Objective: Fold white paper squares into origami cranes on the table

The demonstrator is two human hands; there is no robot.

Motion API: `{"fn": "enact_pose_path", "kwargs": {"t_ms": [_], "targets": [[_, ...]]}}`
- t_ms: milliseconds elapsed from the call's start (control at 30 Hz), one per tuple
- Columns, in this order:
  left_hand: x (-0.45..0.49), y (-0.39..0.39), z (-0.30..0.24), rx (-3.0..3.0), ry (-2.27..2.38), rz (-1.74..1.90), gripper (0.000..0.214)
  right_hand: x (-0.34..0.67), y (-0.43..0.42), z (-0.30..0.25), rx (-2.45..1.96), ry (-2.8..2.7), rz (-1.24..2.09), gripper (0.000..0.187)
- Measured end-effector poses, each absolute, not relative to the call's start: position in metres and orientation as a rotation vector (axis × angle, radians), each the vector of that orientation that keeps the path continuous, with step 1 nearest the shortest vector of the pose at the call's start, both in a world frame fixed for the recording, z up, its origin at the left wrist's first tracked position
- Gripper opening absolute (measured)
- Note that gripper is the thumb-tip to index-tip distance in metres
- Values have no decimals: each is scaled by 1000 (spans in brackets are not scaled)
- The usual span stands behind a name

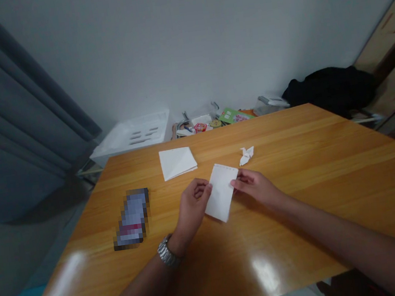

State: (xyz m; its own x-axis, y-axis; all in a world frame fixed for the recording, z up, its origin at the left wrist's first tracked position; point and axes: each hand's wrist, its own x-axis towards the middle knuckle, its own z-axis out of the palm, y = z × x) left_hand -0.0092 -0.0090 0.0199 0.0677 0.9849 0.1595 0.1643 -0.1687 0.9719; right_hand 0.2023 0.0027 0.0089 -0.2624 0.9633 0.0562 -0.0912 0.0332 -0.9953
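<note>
My left hand [193,211], with a metal link wristwatch [168,250] on its wrist, grips the left edge of a small white paper sheet [221,193]. My right hand [256,189] pinches the sheet's upper right edge. The sheet is flat, tilted, and held just above the wooden table [303,231], with small notches along its top edge. Beyond my hands lie a folded white paper square [177,162] and a small white origami crane [247,155]. A pixelated, blurred phone-sized object [131,219] lies left of my left hand.
A white plastic tray [130,136] stands past the table's far left corner. Small items and a green booklet [233,115] sit along the far edge, with a black cloth heap [328,92] to the right. A grey curtain [12,94] hangs left, and wooden cabinets [389,55] stand right.
</note>
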Motion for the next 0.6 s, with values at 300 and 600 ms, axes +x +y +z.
{"fn": "enact_pose_path", "kwargs": {"t_ms": [300,600], "targets": [[-7,-13,18,1369,1139,1178,33,197,-9,7,-1021,-1440,1455,36],[-7,-11,11,1407,1163,1200,32,195,-13,9,-1040,-1552,1366,35]]}}
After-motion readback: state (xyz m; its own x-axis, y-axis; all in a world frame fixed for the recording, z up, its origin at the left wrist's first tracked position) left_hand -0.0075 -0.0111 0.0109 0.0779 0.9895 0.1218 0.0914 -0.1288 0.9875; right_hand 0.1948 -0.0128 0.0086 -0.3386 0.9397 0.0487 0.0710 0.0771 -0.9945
